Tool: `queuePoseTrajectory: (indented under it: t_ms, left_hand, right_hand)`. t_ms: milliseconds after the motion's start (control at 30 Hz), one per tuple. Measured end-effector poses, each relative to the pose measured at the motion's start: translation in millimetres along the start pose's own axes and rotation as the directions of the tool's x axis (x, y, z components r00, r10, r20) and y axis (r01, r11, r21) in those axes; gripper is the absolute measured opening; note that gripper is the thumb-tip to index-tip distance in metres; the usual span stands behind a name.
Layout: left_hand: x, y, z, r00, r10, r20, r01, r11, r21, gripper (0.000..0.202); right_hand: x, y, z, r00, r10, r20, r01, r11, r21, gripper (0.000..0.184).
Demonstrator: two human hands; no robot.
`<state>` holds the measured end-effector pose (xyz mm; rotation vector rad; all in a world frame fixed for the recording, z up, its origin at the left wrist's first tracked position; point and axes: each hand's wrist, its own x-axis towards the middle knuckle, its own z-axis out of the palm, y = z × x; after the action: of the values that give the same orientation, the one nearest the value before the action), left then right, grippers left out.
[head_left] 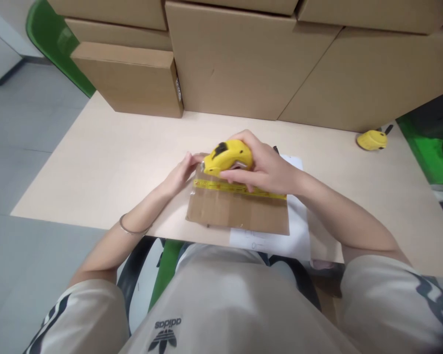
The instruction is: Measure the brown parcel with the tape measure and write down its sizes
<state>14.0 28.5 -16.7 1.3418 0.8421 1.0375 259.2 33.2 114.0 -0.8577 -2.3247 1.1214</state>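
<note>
My right hand [268, 167] is wrapped round a yellow tape measure [227, 156], its yellow tape blade [239, 189] pulled out along the top of a small flat cardboard piece [238, 210]. My left hand [180, 173] rests at the cardboard's left end, fingers pressed down by the tape's tip. The cardboard lies on a white paper sheet [299, 231] on the light wooden table [107, 162].
Several large cardboard boxes [236, 64] are stacked along the table's far edge. A second yellow tape measure [372, 140] lies at the far right. A green chair [55, 39] stands at the back left, and grey floor lies to the left.
</note>
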Motion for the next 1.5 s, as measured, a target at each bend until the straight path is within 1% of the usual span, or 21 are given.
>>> queuePoseTrajectory:
  t_ms: [67, 133, 167, 233, 300, 367, 400, 467, 567, 633, 700, 800, 900, 1000, 1067, 1167, 1233, 1300, 1333, 1433, 1500]
  left_hand:
    - [1, 1, 1.6, 1.0, -0.017, 0.02, 0.018, 0.997, -0.07, 0.086]
    - [1, 4, 2.8, 0.999, -0.042, 0.034, 0.045, 0.993, -0.111, 0.092]
    - [1, 5, 2.6, 0.998, -0.05, 0.036, 0.054, 0.992, -0.114, 0.094]
    - [2, 5, -0.3, 0.999, -0.029, 0.036, 0.032, 0.995, -0.098, 0.095]
    - [2, 4, -6.8, 0.997, 0.046, 0.058, -0.042, 0.998, -0.055, 0.086]
    - [1, 2, -14.7, 0.986, 0.119, 0.115, -0.122, 0.992, 0.022, 0.065]
    - [1, 1, -18.3, 0.98, 0.138, 0.147, -0.149, 0.987, 0.066, 0.053]
    - [0, 2, -22.9, 0.97, 0.147, 0.191, -0.174, 0.976, 0.131, 0.042]
    - [-1, 6, -23.7, 0.967, 0.151, 0.204, -0.181, 0.974, 0.138, 0.037]
    - [-1, 8, -22.6, 0.967, 0.156, 0.202, -0.187, 0.972, 0.142, 0.036]
    - [-1, 9, -22.1, 0.967, 0.16, 0.2, -0.193, 0.968, 0.162, 0.037]
    - [-1, 10, -22.8, 0.969, 0.155, 0.194, -0.191, 0.964, 0.183, 0.039]
    - [-1, 11, -23.0, 0.97, 0.149, 0.191, -0.186, 0.964, 0.189, 0.039]
    - [-1, 11, -22.1, 0.971, 0.153, 0.185, -0.185, 0.968, 0.171, 0.04]
    - [-1, 11, -21.6, 0.97, 0.159, 0.184, -0.19, 0.968, 0.162, 0.04]
    - [0, 10, -22.0, 0.97, 0.157, 0.187, -0.189, 0.967, 0.168, 0.04]
    - [-1, 9, -22.8, 0.971, 0.144, 0.19, -0.176, 0.97, 0.166, 0.04]
    - [-1, 9, -23.4, 0.973, 0.133, 0.186, -0.163, 0.975, 0.154, 0.04]
    - [-1, 9, -23.4, 0.974, 0.132, 0.184, -0.161, 0.976, 0.15, 0.04]
    - [-1, 5, -21.3, 0.979, 0.125, 0.16, -0.145, 0.982, 0.119, 0.042]
    - [0, -1, -18.9, 0.991, 0.086, 0.099, -0.091, 0.995, 0.042, 0.044]
  right_hand:
    - [7, -17, 10, 0.998, -0.001, 0.056, 0.01, 0.987, -0.158, 0.044]
    - [12, -32, 19, 0.993, 0.053, 0.109, -0.013, 0.94, -0.341, 0.038]
    - [13, -38, 23, 0.988, 0.092, 0.125, -0.035, 0.915, -0.401, 0.037]
    - [12, -44, 28, 0.983, 0.126, 0.132, -0.054, 0.892, -0.449, 0.036]
    - [7, -42, 28, 0.988, 0.111, 0.107, -0.051, 0.892, -0.45, 0.036]
    - [-2, -34, 23, 0.99, 0.121, 0.074, -0.074, 0.889, -0.452, 0.034]
    - [-9, -30, 18, 0.988, 0.143, 0.06, -0.101, 0.887, -0.451, 0.033]
    - [-26, -19, 4, 0.979, 0.201, 0.033, -0.169, 0.891, -0.422, 0.032]
    - [-65, -4, -23, 0.967, 0.252, -0.034, -0.248, 0.909, -0.335, 0.033]
    - [-95, 3, -41, 0.959, 0.263, -0.103, -0.281, 0.913, -0.295, 0.034]
    - [-123, 8, -54, 0.945, 0.273, -0.182, -0.316, 0.906, -0.282, 0.035]
    - [-149, 13, -58, 0.918, 0.292, -0.269, -0.363, 0.892, -0.269, 0.034]
    - [-154, 18, -51, 0.907, 0.313, -0.282, -0.385, 0.886, -0.256, 0.033]
    - [-151, 20, -46, 0.907, 0.332, -0.259, -0.394, 0.885, -0.247, 0.031]
    - [-150, 16, -49, 0.917, 0.315, -0.244, -0.377, 0.883, -0.279, 0.03]
    - [-144, 2, -58, 0.939, 0.263, -0.222, -0.331, 0.868, -0.371, 0.031]
    - [-131, -9, -60, 0.955, 0.221, -0.196, -0.286, 0.859, -0.424, 0.031]
    - [-106, -18, -55, 0.975, 0.174, -0.136, -0.218, 0.857, -0.466, 0.03]
    - [-90, -22, -49, 0.984, 0.149, -0.093, -0.176, 0.856, -0.486, 0.029]
    - [-36, -27, -20, 0.996, 0.079, 0.047, -0.041, 0.839, -0.543, 0.03]
    - [-4, -29, 1, 0.993, 0.006, 0.119, 0.059, 0.845, -0.532, 0.029]
